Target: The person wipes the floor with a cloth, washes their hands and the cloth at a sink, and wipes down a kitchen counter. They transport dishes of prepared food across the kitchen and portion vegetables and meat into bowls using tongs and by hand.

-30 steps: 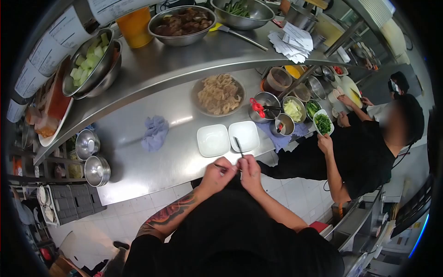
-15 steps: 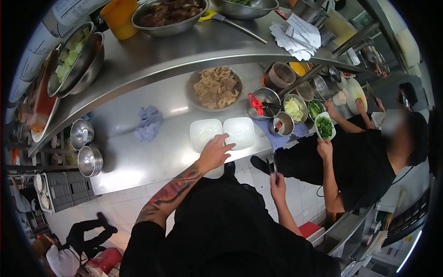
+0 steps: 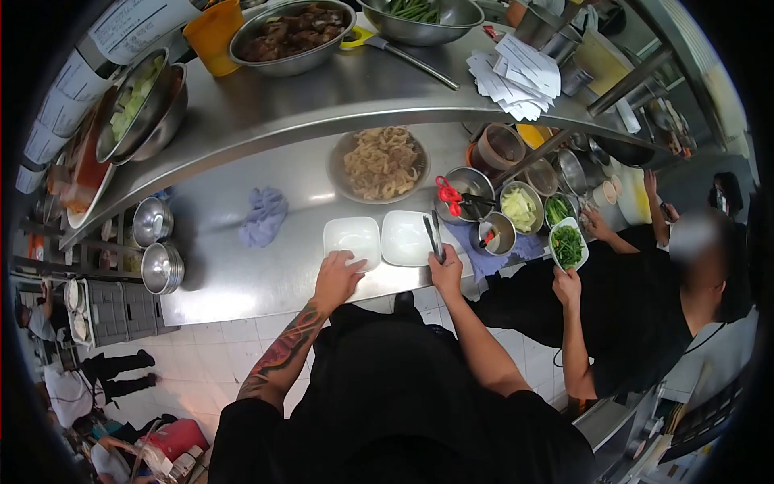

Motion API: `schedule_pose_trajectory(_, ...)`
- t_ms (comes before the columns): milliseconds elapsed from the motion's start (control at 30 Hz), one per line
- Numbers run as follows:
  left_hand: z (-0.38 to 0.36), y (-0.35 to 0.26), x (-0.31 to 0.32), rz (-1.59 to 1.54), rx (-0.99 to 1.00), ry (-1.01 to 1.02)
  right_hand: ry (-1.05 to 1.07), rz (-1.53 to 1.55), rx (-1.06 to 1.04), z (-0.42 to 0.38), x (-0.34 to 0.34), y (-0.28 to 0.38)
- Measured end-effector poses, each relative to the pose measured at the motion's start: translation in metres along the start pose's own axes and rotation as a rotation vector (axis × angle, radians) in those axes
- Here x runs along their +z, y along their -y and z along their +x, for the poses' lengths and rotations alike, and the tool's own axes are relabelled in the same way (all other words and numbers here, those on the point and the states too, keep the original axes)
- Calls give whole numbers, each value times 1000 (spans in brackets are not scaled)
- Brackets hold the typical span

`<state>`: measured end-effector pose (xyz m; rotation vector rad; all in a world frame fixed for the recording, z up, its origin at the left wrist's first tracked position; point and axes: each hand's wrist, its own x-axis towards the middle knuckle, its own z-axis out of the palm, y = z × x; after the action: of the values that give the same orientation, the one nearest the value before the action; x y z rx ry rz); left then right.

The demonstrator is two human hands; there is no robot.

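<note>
Two white square bowls stand side by side on the steel counter, a left bowl (image 3: 351, 239) and a right bowl (image 3: 405, 239). My left hand (image 3: 338, 278) is at the near rim of the left bowl, fingers loosely spread over its edge. Metal tongs (image 3: 433, 234) are held in my right hand (image 3: 446, 270), their tips over the right side of the right bowl. Behind the bowls is a large metal bowl of pale cooked meat (image 3: 381, 164). Both white bowls look empty.
A blue cloth (image 3: 264, 218) lies left on the counter. Steel bowls (image 3: 163, 268) are stacked at its left end. Right are containers with red-handled scissors (image 3: 448, 194) and cut vegetables (image 3: 518, 209). A co-worker (image 3: 637, 298) holds a dish of greens (image 3: 568, 246). A shelf (image 3: 322, 93) overhangs the back.
My right hand has come up from beside the body to the right bowl with the tongs. My left hand has shifted left, from between the bowls to the left bowl's near rim.
</note>
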<state>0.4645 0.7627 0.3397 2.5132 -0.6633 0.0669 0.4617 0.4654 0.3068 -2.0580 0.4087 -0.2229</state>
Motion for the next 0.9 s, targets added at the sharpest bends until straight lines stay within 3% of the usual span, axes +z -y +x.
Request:
schedule_pose_trajectory(100, 3, 1, -16, -11, -5, -37, 45, -3, 4, -2, -2, 7)
schedule_pose_trajectory(167, 25, 5, -27, -128, -61, -256, 35, 82, -90, -8, -14, 7)
schedule_pose_trajectory(200, 39, 23, -21, -249, -215, -267, 127, 95, -42, -12, -32, 33)
schedule_pose_trajectory(267, 86, 54, -20, -679, -579, -387, 107, 60, -96, -13, -47, 55)
schedule_pose_trajectory(333, 138, 57, -50, -968, -816, -381, 101, 21, -159, -5, -51, 63)
schedule_pose_trajectory(367, 154, 75, -43, -975, -811, -383, 97, 16, -165, 1, -51, 70)
schedule_pose_trajectory(467, 168, 118, -23, -989, -730, -138, 107, 114, -91, 8, -46, 94)
schedule_pose_trajectory(600, 125, 64, -12, -1207, -698, -237, 85, 219, -119, 1, -43, 87)
schedule_pose_trajectory(667, 106, 22, -31, -1365, -808, -56, 87, 208, -122, -9, -49, 77)
schedule_pose_trajectory(767, 96, 22, -35, -1347, -896, -136, 91, 182, -50, -29, -56, 68)
schedule_pose_trajectory(900, 104, 37, -33, -1324, -853, -254, 74, 119, -15, -38, -59, 58)
